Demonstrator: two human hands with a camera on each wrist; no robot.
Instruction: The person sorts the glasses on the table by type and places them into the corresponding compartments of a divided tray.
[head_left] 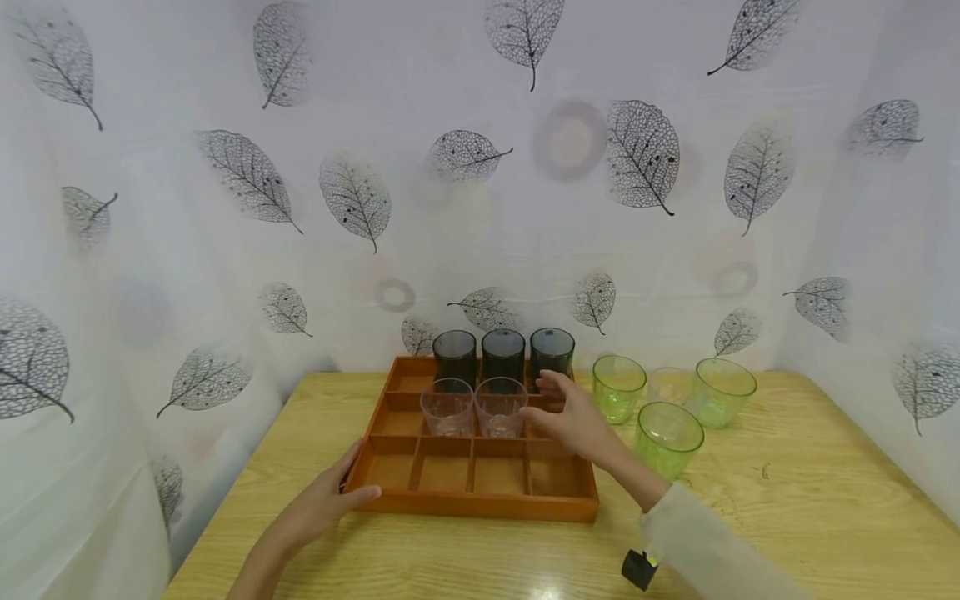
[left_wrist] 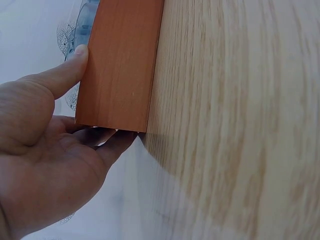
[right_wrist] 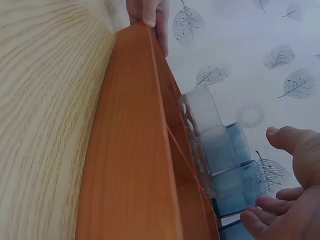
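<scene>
A wooden divided tray (head_left: 480,503) lies on the table. Its left front corner is gripped by my left hand (head_left: 318,504), the thumb on the front rim and the fingers at the end wall. Three dark glasses (head_left: 454,357) stand in the back row. In the middle row are two clear glasses, one (head_left: 447,408) left of the other (head_left: 501,408). My right hand (head_left: 573,417) hovers over the tray's right side, thumb close to the right-hand clear glass. Thumb and fingers are spread apart with nothing between them in the right wrist view.
Right of the tray stand three green glasses, one at the front (head_left: 670,440) and two behind (head_left: 618,390) (head_left: 722,392). A clear glass (head_left: 669,386) is among them. A small black object (head_left: 640,570) shows by the right sleeve. A leaf-patterned curtain (head_left: 480,208) hangs behind the table.
</scene>
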